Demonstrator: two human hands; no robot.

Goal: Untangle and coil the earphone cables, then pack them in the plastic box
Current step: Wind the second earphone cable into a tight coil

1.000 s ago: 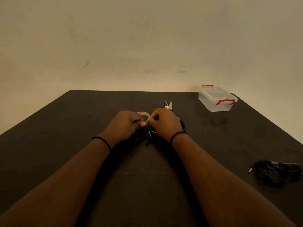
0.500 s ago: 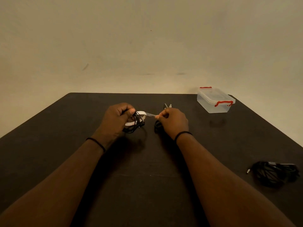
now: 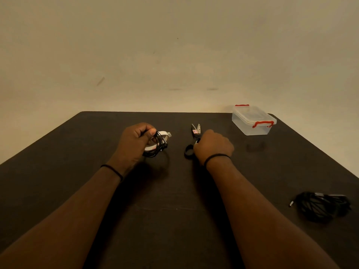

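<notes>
My left hand (image 3: pixel 136 141) grips a coiled black earphone cable (image 3: pixel 158 145) together with a roll of white tape (image 3: pixel 162 135), held just above the table. A short free end of tape sticks out to the right of the roll. My right hand (image 3: pixel 212 146) is curled over the black handles of a pair of scissors (image 3: pixel 195 133) lying on the table, blades pointing away. A second bundle of black cable (image 3: pixel 320 207) lies at the near right. The clear plastic box (image 3: pixel 252 121) with red clips stands closed at the far right.
The dark table (image 3: pixel 174 200) ends at a plain wall behind. Its right edge runs close past the cable bundle. Both forearms reach in from the near edge.
My hands have moved apart. The right hand let go of the tape end it was pulling and moved right onto the scissors. The left hand still holds the coil and tape roll.
</notes>
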